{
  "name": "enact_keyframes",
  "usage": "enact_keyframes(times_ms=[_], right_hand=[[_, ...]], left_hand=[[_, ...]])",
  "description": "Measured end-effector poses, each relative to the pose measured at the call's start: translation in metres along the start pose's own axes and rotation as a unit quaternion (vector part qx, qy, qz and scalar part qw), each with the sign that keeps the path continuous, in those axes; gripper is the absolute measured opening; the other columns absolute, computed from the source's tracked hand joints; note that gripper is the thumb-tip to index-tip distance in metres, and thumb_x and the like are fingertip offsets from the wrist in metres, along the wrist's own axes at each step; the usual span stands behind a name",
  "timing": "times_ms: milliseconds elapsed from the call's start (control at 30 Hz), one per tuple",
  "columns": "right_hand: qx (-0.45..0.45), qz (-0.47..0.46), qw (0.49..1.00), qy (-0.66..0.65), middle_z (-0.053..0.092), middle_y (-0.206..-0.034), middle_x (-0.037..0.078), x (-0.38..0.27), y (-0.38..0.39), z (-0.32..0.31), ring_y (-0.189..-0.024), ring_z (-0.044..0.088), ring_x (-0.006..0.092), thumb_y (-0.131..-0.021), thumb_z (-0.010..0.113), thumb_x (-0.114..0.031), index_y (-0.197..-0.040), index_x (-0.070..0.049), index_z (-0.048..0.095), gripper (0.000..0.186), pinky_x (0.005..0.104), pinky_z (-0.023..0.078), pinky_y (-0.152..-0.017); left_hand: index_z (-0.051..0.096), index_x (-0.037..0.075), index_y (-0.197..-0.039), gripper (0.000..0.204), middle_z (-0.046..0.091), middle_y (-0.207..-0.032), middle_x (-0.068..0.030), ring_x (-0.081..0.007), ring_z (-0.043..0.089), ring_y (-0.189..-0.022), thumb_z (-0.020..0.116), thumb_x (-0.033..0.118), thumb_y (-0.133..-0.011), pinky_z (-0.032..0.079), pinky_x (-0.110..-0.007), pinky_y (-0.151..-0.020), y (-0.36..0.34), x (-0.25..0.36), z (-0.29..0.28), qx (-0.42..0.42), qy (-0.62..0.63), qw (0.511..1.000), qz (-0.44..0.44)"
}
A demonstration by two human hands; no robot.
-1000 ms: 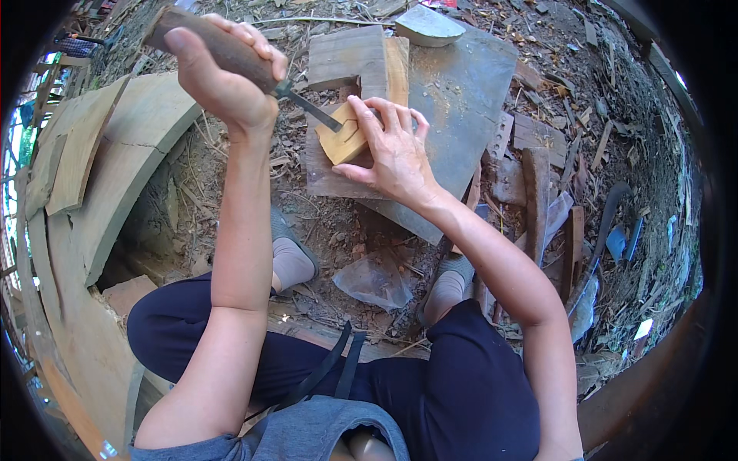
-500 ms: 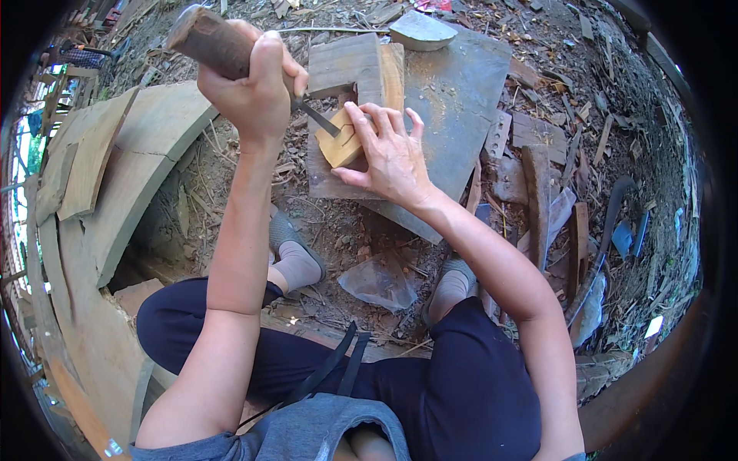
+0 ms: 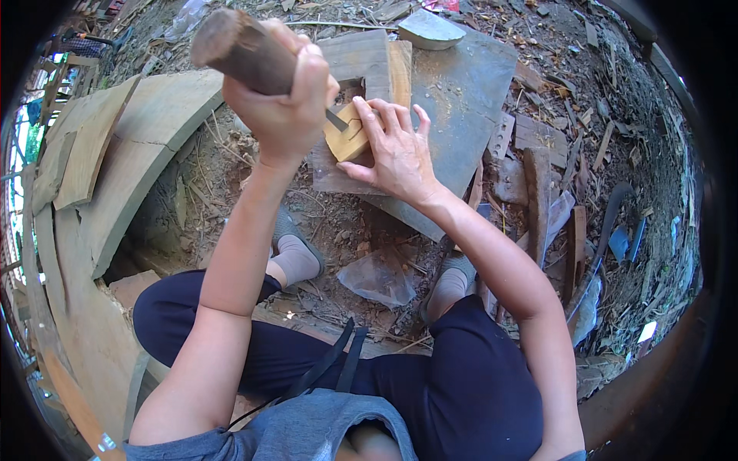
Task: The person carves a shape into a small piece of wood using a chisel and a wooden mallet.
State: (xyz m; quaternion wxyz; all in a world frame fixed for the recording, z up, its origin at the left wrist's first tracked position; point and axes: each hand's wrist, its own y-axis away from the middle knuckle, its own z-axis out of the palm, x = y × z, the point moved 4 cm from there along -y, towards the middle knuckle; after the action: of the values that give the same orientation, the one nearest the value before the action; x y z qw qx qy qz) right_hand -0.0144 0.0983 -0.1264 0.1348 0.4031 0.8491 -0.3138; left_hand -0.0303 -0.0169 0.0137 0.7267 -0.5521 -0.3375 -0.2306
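My left hand [image 3: 278, 111] is wrapped round the thick brown wooden handle of a chisel [image 3: 250, 55]. Its narrow steel blade slants down to the right, and its tip meets the upper left of a small yellowish wood block [image 3: 347, 141]. Dark lines are marked on the block's top face. With thumb and fingers, my right hand [image 3: 398, 154] grips this block from its right side and steadies it on a grey-brown board [image 3: 330, 178]. My left fingers hide part of the blade.
Beyond the block lies a notched timber piece [image 3: 361, 58]. A grey sheet [image 3: 473, 100] bears sawdust and a pale wedge-shaped block [image 3: 430, 29]. Large curved planks [image 3: 146, 169] stand on the left. A curved-handled blade [image 3: 607, 230] lies right, and a plastic bag [image 3: 377, 278] between my feet.
My left hand has moved right with the chisel, nearer the block, and less of the blade shows. My right hand stays on the block.
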Motion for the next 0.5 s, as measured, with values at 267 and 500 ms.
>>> enact_keyframes(times_ms=[267, 500], right_hand=[[-0.008, 0.004, 1.0, 0.01, 0.045, -0.131, 0.008, -0.001, 0.0, 0.001, -0.122, 0.043, 0.0251, -0.069, 0.074, -0.058, -0.146, -0.01, 0.036, 0.098, 0.0578, 0.024, -0.107], [-0.005, -0.001, 1.0, 0.001, 0.046, -0.13, 0.009, 0.001, 0.001, 0.003, -0.122, 0.043, 0.0258, -0.069, 0.075, -0.056, -0.144, -0.01, 0.038, 0.096, 0.0591, 0.024, -0.106]], left_hand=[[0.047, 0.003, -0.086, 0.012, 0.052, -0.062, -0.0067, -0.0115, 0.051, -0.045, 0.051, -0.009, -0.084, 0.043, -0.026, -0.037, -0.017, -0.004, -0.025, 0.018, 0.014, 0.999, -0.028], [0.046, 0.005, -0.088, 0.014, 0.048, -0.068, -0.0063, -0.0147, 0.051, -0.051, 0.051, -0.007, -0.084, 0.042, -0.03, -0.037, -0.017, -0.009, -0.041, 0.04, 0.025, 0.998, -0.047]])
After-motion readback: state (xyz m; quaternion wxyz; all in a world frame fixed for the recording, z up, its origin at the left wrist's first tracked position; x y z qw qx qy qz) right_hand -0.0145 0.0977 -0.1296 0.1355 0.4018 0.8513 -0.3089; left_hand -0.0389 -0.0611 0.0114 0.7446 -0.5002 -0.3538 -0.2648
